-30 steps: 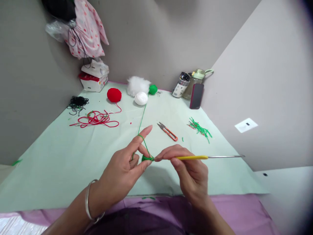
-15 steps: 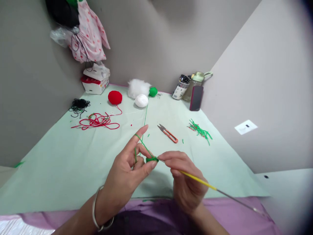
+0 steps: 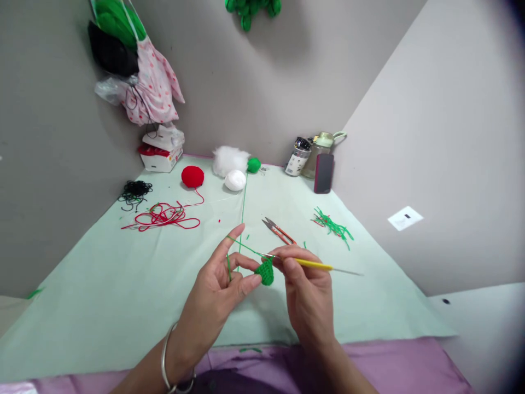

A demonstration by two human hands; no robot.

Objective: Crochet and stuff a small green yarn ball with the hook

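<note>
My left hand (image 3: 217, 290) pinches a small green crochet piece (image 3: 265, 271) between thumb and middle finger. Green yarn (image 3: 243, 208) loops over its raised index finger and runs back to a green yarn ball (image 3: 254, 164). My right hand (image 3: 305, 293) grips a yellow-handled crochet hook (image 3: 318, 265). The hook's tip sits at the top of the green piece, and its metal end points right.
On the pale green table cover (image 3: 102, 284) lie orange thread snips (image 3: 279, 231), green yarn scraps (image 3: 333, 227), loose red yarn (image 3: 162, 215), black yarn (image 3: 134, 191), red (image 3: 192, 176) and white (image 3: 235, 180) yarn balls, and white stuffing (image 3: 228, 159). A phone (image 3: 323, 173), jar and bottle stand far right.
The hook has swung from pointing down-right to nearly level. The green piece has turned, and its face now shows between my hands. The camera has tilted up a little.
</note>
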